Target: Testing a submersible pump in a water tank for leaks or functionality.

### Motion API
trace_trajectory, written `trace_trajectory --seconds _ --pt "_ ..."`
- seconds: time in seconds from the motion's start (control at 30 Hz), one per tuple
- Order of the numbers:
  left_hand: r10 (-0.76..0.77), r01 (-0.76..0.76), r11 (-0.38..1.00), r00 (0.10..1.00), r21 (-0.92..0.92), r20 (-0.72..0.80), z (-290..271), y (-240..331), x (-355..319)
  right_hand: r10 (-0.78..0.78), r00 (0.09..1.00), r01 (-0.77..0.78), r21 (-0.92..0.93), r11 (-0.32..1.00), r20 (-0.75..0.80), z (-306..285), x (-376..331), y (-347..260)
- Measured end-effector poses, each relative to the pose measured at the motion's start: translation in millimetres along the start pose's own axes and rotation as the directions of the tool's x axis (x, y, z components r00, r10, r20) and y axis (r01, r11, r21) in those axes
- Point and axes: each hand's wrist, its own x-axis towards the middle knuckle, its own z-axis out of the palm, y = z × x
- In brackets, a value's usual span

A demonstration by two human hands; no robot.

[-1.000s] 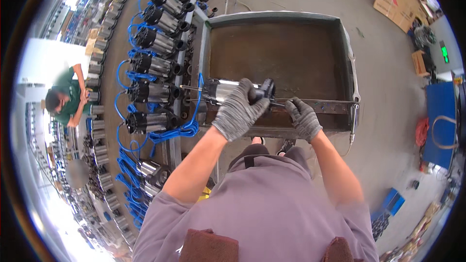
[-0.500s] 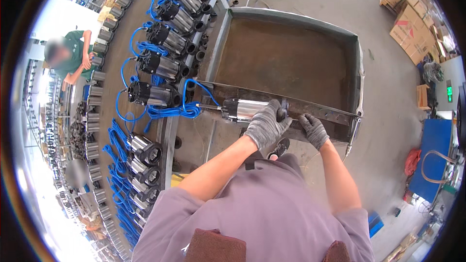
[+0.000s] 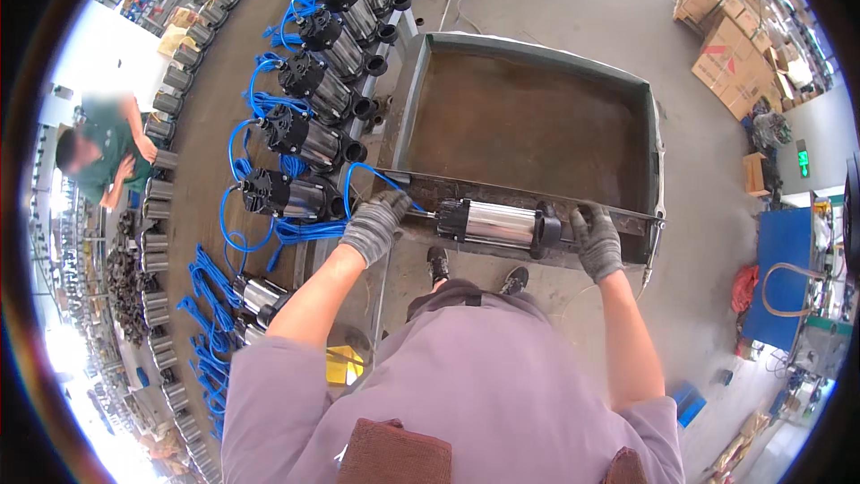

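Note:
A cylindrical electric pump [image 3: 498, 225] with a polished metal body and black ends lies crosswise in front of me, on a dark metal rail [image 3: 502, 186] along the near side of a tank. My left hand [image 3: 373, 228], in a grey glove, is curled at the pump's left end, by its blue cable [image 3: 358, 168]; what sits inside the fingers is hidden. Just beyond the black right end, my right hand [image 3: 596, 240], also gloved, rests over the rail with thumb and fingers apart. It holds nothing that I can make out.
The metal tank [image 3: 528, 125] holds brownish water. Several similar pumps [image 3: 309, 139] with blue cables stand in a row at left, more lie lower left. A yellow container [image 3: 344, 365] is near my left forearm. Cardboard boxes [image 3: 735, 67] are stacked far right. Another person [image 3: 107, 148] works far left.
My left hand has left the pump's right part and moved left to its cable end. The pump has shifted slightly right. My right hand has moved a little right, its fingers now less closed.

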Motion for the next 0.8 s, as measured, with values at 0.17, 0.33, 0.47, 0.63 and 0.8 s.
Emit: trace_trajectory --seconds 0.17,0.33,0.47,0.63,0.8 --pt "0.161 -0.159 0.982 0.987 -0.101 0.017 24 -23 8 -0.244 0.968 0.251 -0.263 0.932 0.06 44 12 -104" --pt "-0.071 0.228 0.722 0.963 -0.653 0.258 13 -33 11 -0.052 0.988 0.133 -0.628 0.767 0.145 62 10 -125" --pt "0.007 0.246 0.442 0.961 -0.863 0.278 13 -44 26 -0.086 0.99 0.142 -0.665 0.734 0.116 68 13 -120" --pt "-0.154 0.653 0.035 0.752 -0.757 0.641 19 -33 27 -0.072 0.991 0.128 -0.668 0.733 0.111 71 14 -121" --pt "-0.009 -0.173 0.523 0.978 -0.834 -0.209 30 -41 2 -0.062 0.992 0.118 -0.664 0.739 0.106 73 14 -118"
